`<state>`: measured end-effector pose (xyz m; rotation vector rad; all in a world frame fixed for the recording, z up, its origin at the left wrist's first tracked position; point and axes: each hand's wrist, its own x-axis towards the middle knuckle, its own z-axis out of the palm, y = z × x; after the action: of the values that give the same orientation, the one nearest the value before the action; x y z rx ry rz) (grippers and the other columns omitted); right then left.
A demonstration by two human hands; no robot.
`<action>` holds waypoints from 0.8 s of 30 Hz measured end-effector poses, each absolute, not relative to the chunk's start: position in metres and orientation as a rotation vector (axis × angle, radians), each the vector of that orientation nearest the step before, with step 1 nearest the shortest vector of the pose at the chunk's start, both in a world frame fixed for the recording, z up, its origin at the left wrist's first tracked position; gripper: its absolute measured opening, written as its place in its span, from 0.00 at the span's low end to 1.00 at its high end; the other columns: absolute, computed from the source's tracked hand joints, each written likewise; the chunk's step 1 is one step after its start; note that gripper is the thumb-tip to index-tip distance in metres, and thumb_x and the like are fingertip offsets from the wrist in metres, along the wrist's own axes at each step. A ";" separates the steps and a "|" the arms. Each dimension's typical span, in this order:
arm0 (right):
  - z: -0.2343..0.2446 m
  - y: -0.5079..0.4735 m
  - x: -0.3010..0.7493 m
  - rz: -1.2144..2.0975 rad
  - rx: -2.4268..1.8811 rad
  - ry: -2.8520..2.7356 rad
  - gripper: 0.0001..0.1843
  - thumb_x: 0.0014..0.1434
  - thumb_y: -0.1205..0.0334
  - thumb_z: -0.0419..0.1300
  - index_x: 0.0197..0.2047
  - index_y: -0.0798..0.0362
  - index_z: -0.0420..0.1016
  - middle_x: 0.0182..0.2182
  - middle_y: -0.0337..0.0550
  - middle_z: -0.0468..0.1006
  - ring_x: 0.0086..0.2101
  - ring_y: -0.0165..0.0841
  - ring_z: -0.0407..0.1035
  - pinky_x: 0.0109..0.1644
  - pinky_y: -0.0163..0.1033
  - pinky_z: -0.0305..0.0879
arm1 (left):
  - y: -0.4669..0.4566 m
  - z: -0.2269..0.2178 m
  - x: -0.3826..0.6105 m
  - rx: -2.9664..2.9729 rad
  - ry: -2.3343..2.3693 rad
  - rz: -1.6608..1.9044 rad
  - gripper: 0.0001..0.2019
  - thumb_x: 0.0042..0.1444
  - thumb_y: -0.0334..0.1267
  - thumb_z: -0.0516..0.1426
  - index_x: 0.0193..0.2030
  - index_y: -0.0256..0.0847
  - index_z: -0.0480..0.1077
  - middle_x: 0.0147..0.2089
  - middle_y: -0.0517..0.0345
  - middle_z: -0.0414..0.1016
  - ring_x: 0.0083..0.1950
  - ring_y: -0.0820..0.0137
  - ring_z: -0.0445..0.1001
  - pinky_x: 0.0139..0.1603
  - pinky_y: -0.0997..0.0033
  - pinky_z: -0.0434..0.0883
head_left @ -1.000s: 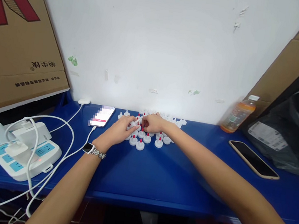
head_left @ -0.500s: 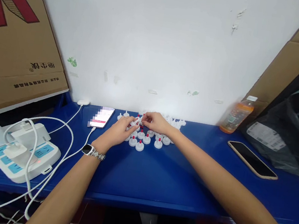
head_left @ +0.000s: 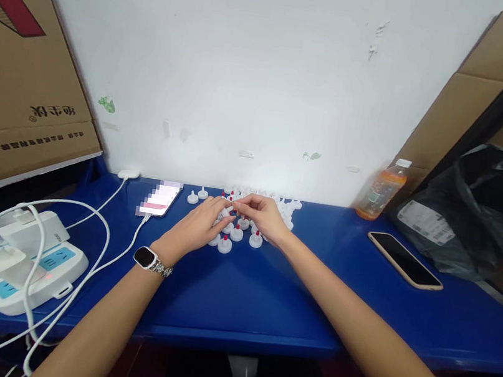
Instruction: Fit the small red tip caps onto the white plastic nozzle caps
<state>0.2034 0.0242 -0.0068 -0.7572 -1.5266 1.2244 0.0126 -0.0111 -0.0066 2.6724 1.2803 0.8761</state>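
While the left hand [head_left: 199, 223] pinches a white cap [head_left: 227, 212] just below-left of frame centre, its long axis seemingly points up-right toward the right hand [head_left: 265, 217], whose fingers press together, contents too small to tell.

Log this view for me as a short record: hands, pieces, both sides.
Left hand: holding a white cap
Right hand: close beside that cap; whether it grips anything is unclear
Loose pieces: more white caps, several red-tipped, clustered around the hands
Left side: lit phone, power strip
Right side: bottle, dark phone, plastic bag
Surface: blue table
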 end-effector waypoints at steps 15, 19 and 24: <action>-0.004 0.020 0.198 1.326 -0.614 -1.448 0.21 0.45 0.48 0.74 0.27 0.53 0.71 0.20 0.34 0.73 0.23 0.26 0.64 0.27 0.34 0.59 | -0.013 -0.013 0.022 2.634 1.221 1.025 0.25 0.71 0.47 0.44 0.70 0.38 0.49 0.65 0.39 0.63 0.66 0.55 0.64 0.65 0.49 0.66; 0.004 0.028 0.199 1.299 -0.620 -1.571 0.20 0.47 0.49 0.73 0.28 0.53 0.70 0.23 0.35 0.75 0.24 0.27 0.67 0.30 0.34 0.63 | -0.009 -0.014 0.021 2.554 1.226 1.046 0.28 0.71 0.48 0.45 0.73 0.41 0.45 0.64 0.41 0.63 0.64 0.56 0.66 0.64 0.51 0.66; 0.006 0.077 0.190 1.021 -0.787 -1.624 0.15 0.52 0.53 0.69 0.29 0.53 0.70 0.22 0.38 0.76 0.24 0.29 0.70 0.32 0.36 0.67 | 0.005 -0.018 0.001 2.361 1.528 1.146 0.34 0.66 0.47 0.52 0.73 0.38 0.43 0.58 0.44 0.69 0.55 0.59 0.70 0.56 0.54 0.70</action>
<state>0.1899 0.0773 0.0063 -0.7872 -1.6237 1.0209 0.0011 0.0053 -0.0180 2.3609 1.5276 1.1458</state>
